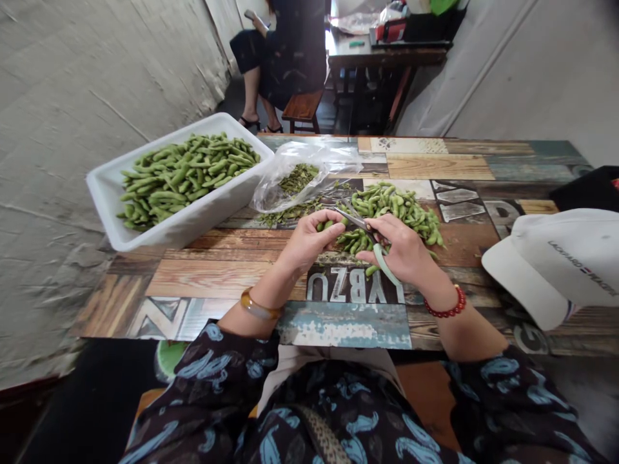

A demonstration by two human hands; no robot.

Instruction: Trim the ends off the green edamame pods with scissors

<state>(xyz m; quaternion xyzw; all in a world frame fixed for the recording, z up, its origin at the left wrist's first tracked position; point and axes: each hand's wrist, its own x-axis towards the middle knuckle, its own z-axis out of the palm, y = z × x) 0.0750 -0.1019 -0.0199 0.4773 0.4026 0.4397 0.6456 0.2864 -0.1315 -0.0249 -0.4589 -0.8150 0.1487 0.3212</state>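
Note:
My left hand [309,241] is closed on a few green bean pods [325,225], whose ends stick out between thumb and fingers. In my right hand [399,248] are scissors [382,261] with pale green handles, their blades pointing left toward the held pods. Behind and around the right hand a loose pile of green pods [411,216] lies on the patterned table [261,270]. Left of the pile, a clear plastic bag [333,158] holds small green trimmings [300,178], with more scraps scattered in front of it.
A white bin [193,222] full of pods stands at the table's left. On the right edge lies a white cap [556,258], with a black object behind it. Beyond the table, a person sits near a wooden stool [302,106] and a second table.

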